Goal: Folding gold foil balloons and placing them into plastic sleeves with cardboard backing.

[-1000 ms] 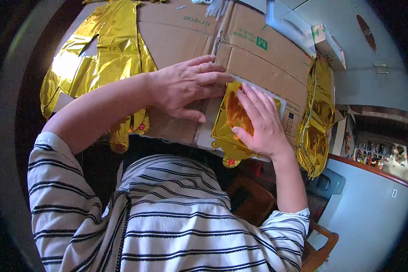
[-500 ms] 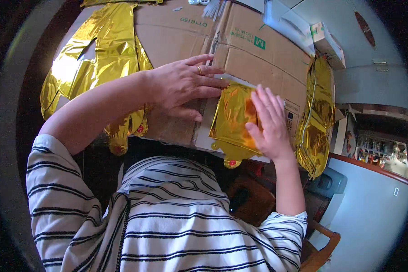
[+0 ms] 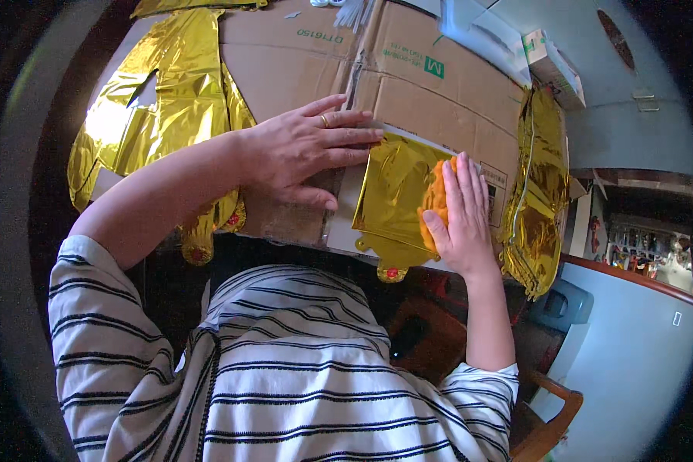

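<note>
A folded gold foil balloon (image 3: 396,185) lies on a white sheet (image 3: 345,221) at the near edge of the cardboard. Its tab with a red spot (image 3: 392,273) sticks out toward me. My left hand (image 3: 312,150) rests flat with fingers spread, its fingertips at the foil's upper left edge. Under my right hand (image 3: 466,219) is a fuzzy orange cloth (image 3: 436,196), held between thumb and fingers against the foil's right side. The palm hides part of the cloth.
Several gold foil balloons (image 3: 162,92) lie flat at the left, and more foil (image 3: 537,192) hangs over the right edge. Flattened cardboard (image 3: 431,100) covers the table. A white box (image 3: 550,65) stands at the back right. A wooden chair (image 3: 554,420) is below right.
My right hand has turned slightly and shifted a little right, so the orange cloth shows more. The foil looks smoother. My left hand has hardly moved.
</note>
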A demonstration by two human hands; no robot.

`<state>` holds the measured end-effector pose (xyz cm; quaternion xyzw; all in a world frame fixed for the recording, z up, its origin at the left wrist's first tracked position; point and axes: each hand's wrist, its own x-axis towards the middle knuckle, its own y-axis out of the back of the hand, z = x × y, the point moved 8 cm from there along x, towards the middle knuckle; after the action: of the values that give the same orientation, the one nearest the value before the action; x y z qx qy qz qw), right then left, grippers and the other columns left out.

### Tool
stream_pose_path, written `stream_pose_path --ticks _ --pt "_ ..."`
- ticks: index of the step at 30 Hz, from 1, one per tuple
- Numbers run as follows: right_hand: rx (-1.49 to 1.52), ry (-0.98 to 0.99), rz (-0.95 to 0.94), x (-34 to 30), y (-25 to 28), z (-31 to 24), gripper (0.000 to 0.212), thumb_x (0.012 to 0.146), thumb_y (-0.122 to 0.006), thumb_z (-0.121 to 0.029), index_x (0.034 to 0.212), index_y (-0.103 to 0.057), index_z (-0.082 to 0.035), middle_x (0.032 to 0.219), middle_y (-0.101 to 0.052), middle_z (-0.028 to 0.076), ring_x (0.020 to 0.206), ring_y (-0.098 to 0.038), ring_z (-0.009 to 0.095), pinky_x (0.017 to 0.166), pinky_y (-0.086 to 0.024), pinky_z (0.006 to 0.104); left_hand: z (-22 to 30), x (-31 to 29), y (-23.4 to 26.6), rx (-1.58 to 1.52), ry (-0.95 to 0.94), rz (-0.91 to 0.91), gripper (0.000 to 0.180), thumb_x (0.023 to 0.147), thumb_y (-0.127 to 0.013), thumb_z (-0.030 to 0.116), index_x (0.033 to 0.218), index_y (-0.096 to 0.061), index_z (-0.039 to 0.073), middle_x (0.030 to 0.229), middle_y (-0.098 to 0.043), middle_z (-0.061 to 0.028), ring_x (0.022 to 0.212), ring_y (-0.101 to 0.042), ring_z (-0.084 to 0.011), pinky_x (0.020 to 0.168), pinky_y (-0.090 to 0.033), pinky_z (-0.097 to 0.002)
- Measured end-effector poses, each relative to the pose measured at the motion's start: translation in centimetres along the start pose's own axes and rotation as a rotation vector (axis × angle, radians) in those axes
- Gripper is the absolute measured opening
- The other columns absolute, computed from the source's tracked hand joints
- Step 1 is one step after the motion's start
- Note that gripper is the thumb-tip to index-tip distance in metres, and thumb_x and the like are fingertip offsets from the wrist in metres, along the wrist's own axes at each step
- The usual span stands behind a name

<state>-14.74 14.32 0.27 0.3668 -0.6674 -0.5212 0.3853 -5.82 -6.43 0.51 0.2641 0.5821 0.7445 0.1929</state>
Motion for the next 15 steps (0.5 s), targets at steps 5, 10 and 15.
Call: stream_pose_path --ticks 5,10,15 --pt "-0.025 -0.001 0.003 -0.1 0.1 -0.1 0.075 0.1 -0.046 -0.051 0.154 -0.029 -0.001 0.161 -0.021 0.026 0.148 -0.021 0.043 0.121 -0.013 0.0537 0.3 0.1 0.2 0.013 0.01 0.002 0.08 0.092 -0.048 0.067 0.147 -0.044 0.008 0.158 -0.033 -0.0156 0.149 -0.025 -0.0342 0.121 -0.012 -0.0578" --pt "-0.029 0.007 0.016 -0.1 0.0 -0.2 0.075 0.1 -0.047 -0.049 0.154 -0.028 -0.002 0.161 -0.021 0.025 0.148 -0.021 0.043 0.121 -0.013 0.0536 0.5 0.0 0.7 -0.036 -0.004 0.035 0.078 0.093 -0.05 0.064 0.146 -0.043 0.008 0.157 -0.035 -0.0175 0.148 -0.027 -0.036 0.121 -0.013 -0.0588" --pt "-0.044 -0.002 0.004 -0.1 -0.1 -0.1 0.074 0.099 -0.049 -0.047 0.155 -0.027 -0.004 0.161 -0.02 0.025 0.148 -0.021 0.043 0.121 -0.013 0.0534 0.4 -0.2 1.2 -0.189 -0.003 0.105 0.07 0.094 -0.054 0.055 0.143 -0.044 0.006 0.153 -0.04 -0.0195 0.147 -0.03 -0.0371 0.12 -0.013 -0.0602"
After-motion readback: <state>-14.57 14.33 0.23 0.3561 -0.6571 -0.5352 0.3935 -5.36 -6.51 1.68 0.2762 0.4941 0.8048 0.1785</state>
